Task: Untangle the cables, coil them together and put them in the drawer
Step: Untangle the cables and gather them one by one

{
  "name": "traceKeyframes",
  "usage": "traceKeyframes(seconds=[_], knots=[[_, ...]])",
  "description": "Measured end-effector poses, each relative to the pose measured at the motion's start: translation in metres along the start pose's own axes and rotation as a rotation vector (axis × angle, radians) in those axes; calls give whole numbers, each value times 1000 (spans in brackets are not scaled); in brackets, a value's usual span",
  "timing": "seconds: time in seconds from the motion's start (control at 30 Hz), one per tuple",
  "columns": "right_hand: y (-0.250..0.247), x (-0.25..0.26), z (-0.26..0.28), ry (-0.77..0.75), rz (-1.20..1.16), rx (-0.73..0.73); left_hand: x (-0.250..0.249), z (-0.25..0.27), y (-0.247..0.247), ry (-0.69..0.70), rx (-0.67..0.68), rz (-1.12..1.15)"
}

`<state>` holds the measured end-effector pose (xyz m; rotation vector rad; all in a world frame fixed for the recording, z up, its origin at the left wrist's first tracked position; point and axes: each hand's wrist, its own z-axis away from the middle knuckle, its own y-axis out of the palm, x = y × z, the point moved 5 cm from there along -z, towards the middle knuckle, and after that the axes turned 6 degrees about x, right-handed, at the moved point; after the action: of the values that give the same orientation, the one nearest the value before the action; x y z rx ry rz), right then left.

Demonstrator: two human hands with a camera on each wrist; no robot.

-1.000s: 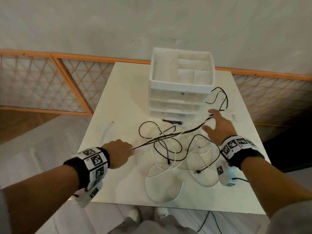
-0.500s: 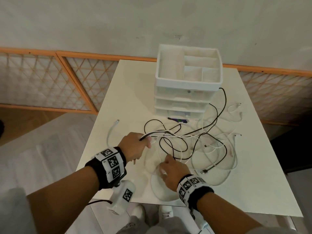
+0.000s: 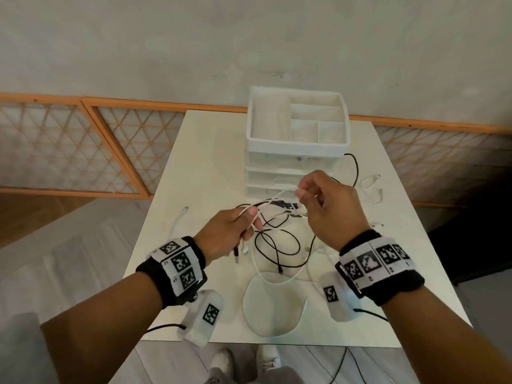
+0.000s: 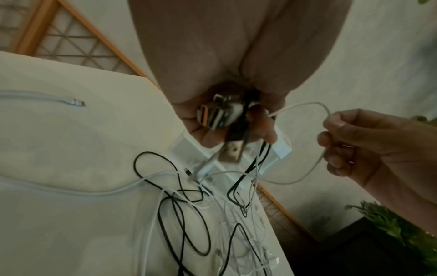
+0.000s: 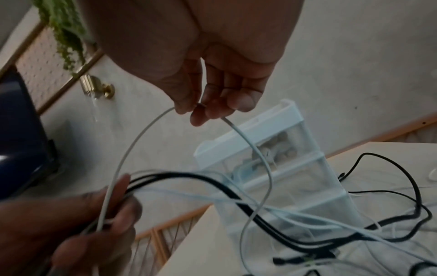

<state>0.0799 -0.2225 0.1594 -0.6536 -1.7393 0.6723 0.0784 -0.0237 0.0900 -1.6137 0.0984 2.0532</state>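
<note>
So the thin white charging cable (image 5: 132, 149) is arching in a loop between both hands, lifted above the tangle of black and white cables (image 3: 279, 245) that's lying on the white rectangular table (image 3: 210, 151) just in front of the white plastic drawer unit (image 3: 296, 151). The right hand (image 3: 329, 206) is pinching that white cable between thumb and fingertips, and the left hand (image 3: 230, 234) is clenching a bunch of gathered strands with plug ends dangling below the fist. I reckon the trick here is keeping the left grip as the anchor and feeding the white cable round in even loops, pulling slowly so the black strands crossing it aren't dragging along and knotting. All the drawers are looking closed. Around the table there's an orange-framed lattice screen (image 3: 83, 151), a plain pale wall (image 3: 249, 37), and some trailing green plant leaves (image 4: 387, 224).
</note>
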Motion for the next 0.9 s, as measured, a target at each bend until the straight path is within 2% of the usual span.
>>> traceKeyframes(seconds=[0.2,0.33,0.43,0.53,0.6,0.63,0.7,0.8,0.87,0.9], knots=[[-40,2,-6,30,-125,-208,-9,4,5,37,68,46],[-38,-19,-9,74,-120,-171,-27,8,-3,86,-5,178],[-25,-79,-4,277,103,-54,-53,10,-25,158,-127,252],[-21,-138,13,552,193,-47,-70,9,-54,174,-251,394],[-26,-148,12,686,207,-25,-69,6,-61,145,-308,267],[-31,-143,5,705,161,-17,-64,5,-61,103,-326,166],[-47,-116,-13,623,-104,-94,-45,0,-58,-19,-333,28],[-90,-55,-36,323,-509,-369,-15,-5,-53,-188,-368,70],[-112,-31,-44,178,-560,-492,-8,-5,-51,-248,-406,185],[-114,-37,-48,194,-494,-494,-8,-5,-51,-264,-425,234]])
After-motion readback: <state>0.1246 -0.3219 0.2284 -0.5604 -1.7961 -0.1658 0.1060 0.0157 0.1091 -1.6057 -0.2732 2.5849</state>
